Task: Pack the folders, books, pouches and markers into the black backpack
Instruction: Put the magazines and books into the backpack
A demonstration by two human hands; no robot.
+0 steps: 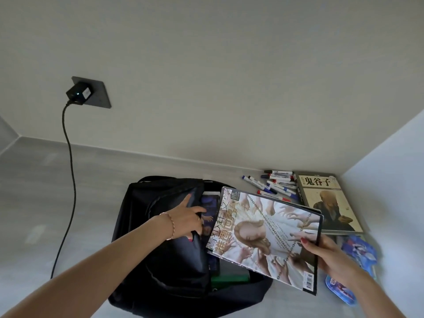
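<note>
Right hand (330, 258): pinches one magazine (268, 235) by its corner, tilted over the backpack's mouth.
Left hand (188, 220): fingers curled on the flap of the one black backpack (165, 260), holding it open.
Inside the backpack: a green folder (229, 277) and other items, count unclear.
Pouches (353, 265): two blue ones on the right.
Book (328, 203): one, beyond them.
Markers (273, 183): about nine, heaped.
Surface: grey floor (68, 180).
Room: pale wall, one charger (79, 92) plugged in.

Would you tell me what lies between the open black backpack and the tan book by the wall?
In the head view, the magazine held by the right hand spans that stretch between backpack and tan book.
</note>
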